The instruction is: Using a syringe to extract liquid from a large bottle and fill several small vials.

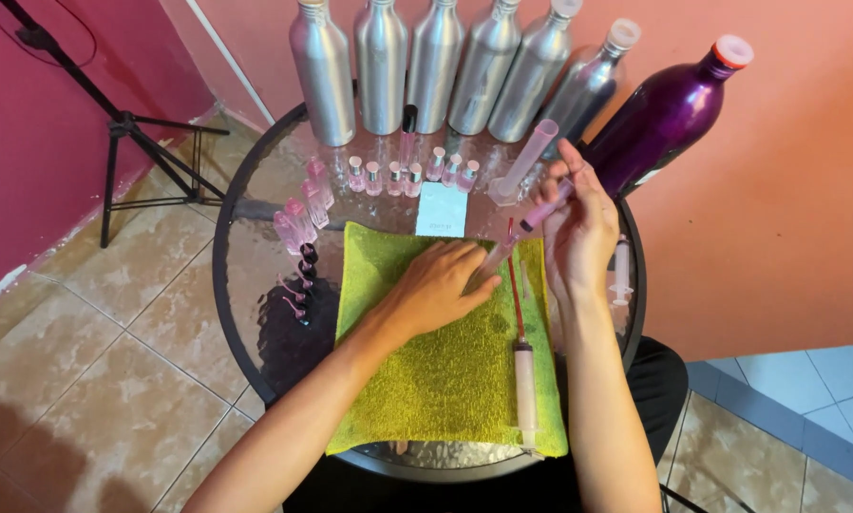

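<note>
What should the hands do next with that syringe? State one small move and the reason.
Probably press the plunger slowly. The right hand holds the pink syringe tilted down, its tip at a small vial that the left hand steadies on the green towel.

Bright, even light (edges slightly bowed)

1. Left hand bare: no glove, ring or watch.
2. Right hand bare too, nothing on the wrist.
3. Both forearms uncovered, no sleeves in view.
4. Dark, black-looking clothing at the lap.
</note>
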